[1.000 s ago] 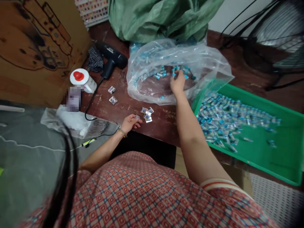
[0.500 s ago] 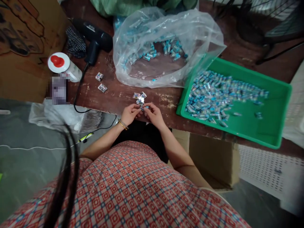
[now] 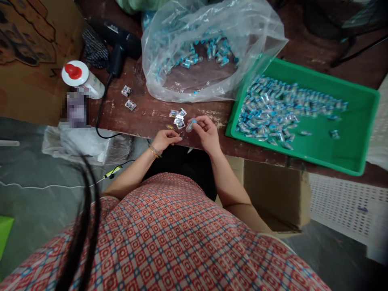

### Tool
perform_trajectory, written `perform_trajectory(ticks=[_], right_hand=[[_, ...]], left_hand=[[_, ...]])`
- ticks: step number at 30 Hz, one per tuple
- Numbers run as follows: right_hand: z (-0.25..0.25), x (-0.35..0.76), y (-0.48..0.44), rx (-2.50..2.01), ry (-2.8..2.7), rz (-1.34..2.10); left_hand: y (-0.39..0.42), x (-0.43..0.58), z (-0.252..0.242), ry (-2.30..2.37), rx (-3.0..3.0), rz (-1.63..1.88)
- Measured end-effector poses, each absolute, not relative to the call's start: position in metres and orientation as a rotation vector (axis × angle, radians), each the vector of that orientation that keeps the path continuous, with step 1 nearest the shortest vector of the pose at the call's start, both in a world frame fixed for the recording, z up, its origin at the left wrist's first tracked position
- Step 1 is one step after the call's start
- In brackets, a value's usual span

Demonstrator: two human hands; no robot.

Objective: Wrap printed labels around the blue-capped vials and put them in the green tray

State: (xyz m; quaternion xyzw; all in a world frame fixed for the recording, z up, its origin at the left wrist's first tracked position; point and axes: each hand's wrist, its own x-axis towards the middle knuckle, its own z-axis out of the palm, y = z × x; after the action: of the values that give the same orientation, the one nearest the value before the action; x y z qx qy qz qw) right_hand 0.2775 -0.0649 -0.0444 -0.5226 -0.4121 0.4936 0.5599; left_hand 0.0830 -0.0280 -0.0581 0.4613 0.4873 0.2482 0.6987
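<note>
At the front edge of the brown table [image 3: 151,117], my right hand [image 3: 207,133] pinches a small clear tube with a blue cap [image 3: 190,125]. My left hand [image 3: 165,139] sits just to its left, fingers pinched together on something too small to name. A few small printed labels [image 3: 178,117] lie on the table just beyond both hands. Behind them an open clear plastic bag [image 3: 212,52] holds several more blue-capped tubes. To the right, a green tray [image 3: 348,141] carries a spread of many such tubes [image 3: 273,115].
A black heat gun [image 3: 119,42] with its cord lies at the back left, next to a white bottle with a red cap [image 3: 79,79]. Two more labels [image 3: 129,97] lie near the cord. Cardboard stands at the left, a cardboard box [image 3: 275,194] under the table.
My right hand left the plastic bag and came back to the table edge with a tube. My two hands met, then drew slightly apart. The view tilted downward.
</note>
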Motion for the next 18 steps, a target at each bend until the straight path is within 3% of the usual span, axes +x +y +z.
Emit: perform_trajectory(ticks=[8, 18], right_hand=[[-0.043, 0.277, -0.07, -1.229, -1.064, 1.276], [-0.04, 0.286, -0.068, -1.264, -1.092, 1.2]], left_hand=[[-0.028, 0.07, -0.053, 0.774, 0.698, 0.312], [-0.028, 0.069, -0.054, 0.841, 0.851, 0.36]])
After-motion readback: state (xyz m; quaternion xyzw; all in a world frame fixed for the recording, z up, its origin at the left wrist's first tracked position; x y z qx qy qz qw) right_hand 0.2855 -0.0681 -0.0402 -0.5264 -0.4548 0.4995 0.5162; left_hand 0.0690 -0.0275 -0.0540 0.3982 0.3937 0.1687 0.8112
